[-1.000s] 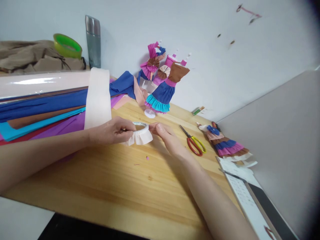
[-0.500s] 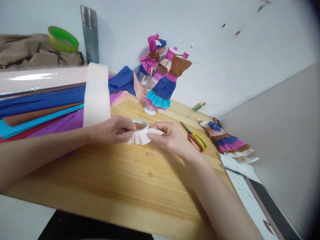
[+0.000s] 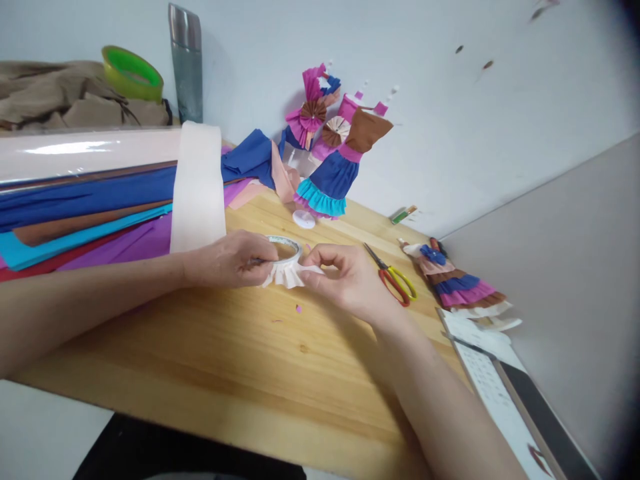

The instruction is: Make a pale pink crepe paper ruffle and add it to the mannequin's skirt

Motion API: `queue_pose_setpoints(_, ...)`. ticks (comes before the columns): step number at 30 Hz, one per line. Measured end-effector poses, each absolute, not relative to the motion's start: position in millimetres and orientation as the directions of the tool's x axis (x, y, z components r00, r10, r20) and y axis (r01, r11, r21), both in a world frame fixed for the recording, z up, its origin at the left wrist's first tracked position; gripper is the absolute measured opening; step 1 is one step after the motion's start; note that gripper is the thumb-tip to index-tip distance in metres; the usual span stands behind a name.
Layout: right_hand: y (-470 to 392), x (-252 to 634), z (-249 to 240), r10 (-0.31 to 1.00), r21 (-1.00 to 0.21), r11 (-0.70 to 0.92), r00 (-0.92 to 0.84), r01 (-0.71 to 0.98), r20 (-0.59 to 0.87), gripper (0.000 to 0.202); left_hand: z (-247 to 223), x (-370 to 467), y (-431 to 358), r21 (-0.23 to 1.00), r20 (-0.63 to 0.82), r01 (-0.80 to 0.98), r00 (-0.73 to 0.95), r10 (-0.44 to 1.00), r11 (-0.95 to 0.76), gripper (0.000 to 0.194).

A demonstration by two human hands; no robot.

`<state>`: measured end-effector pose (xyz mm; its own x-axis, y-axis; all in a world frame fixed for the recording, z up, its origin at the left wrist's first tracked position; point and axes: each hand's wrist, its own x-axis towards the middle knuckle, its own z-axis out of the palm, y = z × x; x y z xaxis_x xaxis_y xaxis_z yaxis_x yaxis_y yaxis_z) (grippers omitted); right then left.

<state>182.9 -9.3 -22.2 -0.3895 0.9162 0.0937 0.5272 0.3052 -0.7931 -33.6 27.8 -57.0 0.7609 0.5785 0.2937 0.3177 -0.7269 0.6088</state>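
Note:
Above the table, my left hand (image 3: 235, 259) is closed on the left side of a tape roll (image 3: 299, 249), a thin ring with an open middle. A white crepe paper strip (image 3: 285, 273) hangs in small gathers along the roll's near edge. At the roll's right side, my right hand (image 3: 345, 273) pinches the loose end of that strip between thumb and fingers. The far part of the roll shows, but my left fingers cover its left side. Scissors (image 3: 395, 277) with red and yellow handles lie to the right of my right hand.
Folded coloured crepe papers (image 3: 100, 193) and a wide white band (image 3: 199, 187) lie at left. Behind stand a paper dress (image 3: 333, 170), a flask (image 3: 186, 67) and a green tape roll (image 3: 133, 73). Another layered paper dress (image 3: 457, 280) and a keyboard (image 3: 480, 373) are at right.
The strip's gathers at the roll's edge look tighter, and less of its loose end shows by my right hand. The view has shifted slightly. Both hands keep hold.

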Motion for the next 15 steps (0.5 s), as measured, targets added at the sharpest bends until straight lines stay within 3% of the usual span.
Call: queue_pose_setpoints(15,-9.2,180.0,-27.0,0.92,-0.789,0.299,-0.382,0.537,0.088,0.013,-61.1,-33.1,28.9,0.593,0.323,0.298,0.763,0.56,-0.748,0.019)
